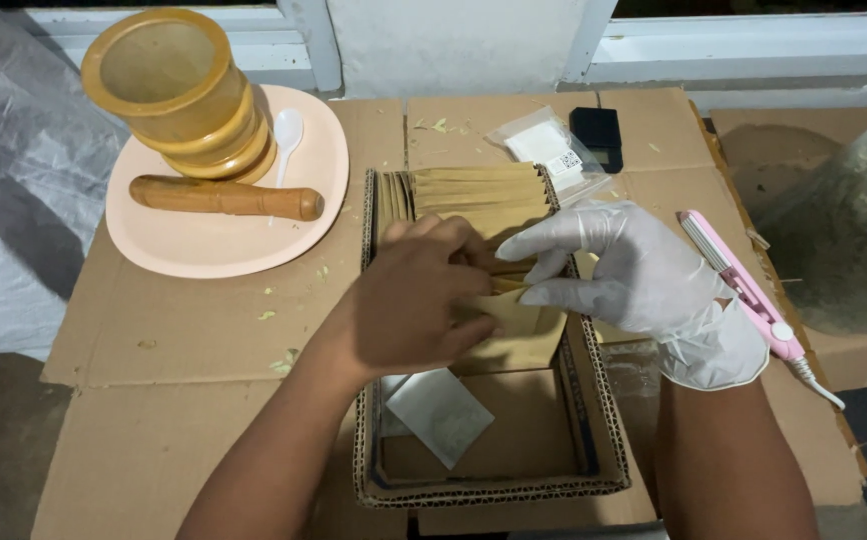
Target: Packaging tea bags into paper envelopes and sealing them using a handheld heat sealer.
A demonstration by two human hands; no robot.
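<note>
**A:** So where was that flat tan kraft-paper pouch [514,318]?

**B:** Right over the middle of the shallow corrugated cardboard tray [582,395], held between both hands. Its long axis ran roughly near-to-far, mouth end pointing far, toward the row of upright brown paper pouches [474,190] packed in the tray's far end.

**A:** Who had it?

**B:** Both. The bare left hand [409,300] sat on its left side, fingers curled and pressed on it. The white-gloved right hand [634,275] came from the right, thumb and forefinger closing on the top edge, other fingers loosely spread. Left looked like it covered more of it.

**A:** Anything else?

**B:** A small white sachet [441,415] lay on the tray floor, near side. A pink handheld heat sealer [744,290] was just right of the glove. Far left, a yellow wooden mortar [179,90] and pestle [224,197] on a peach plate [204,250].
</note>
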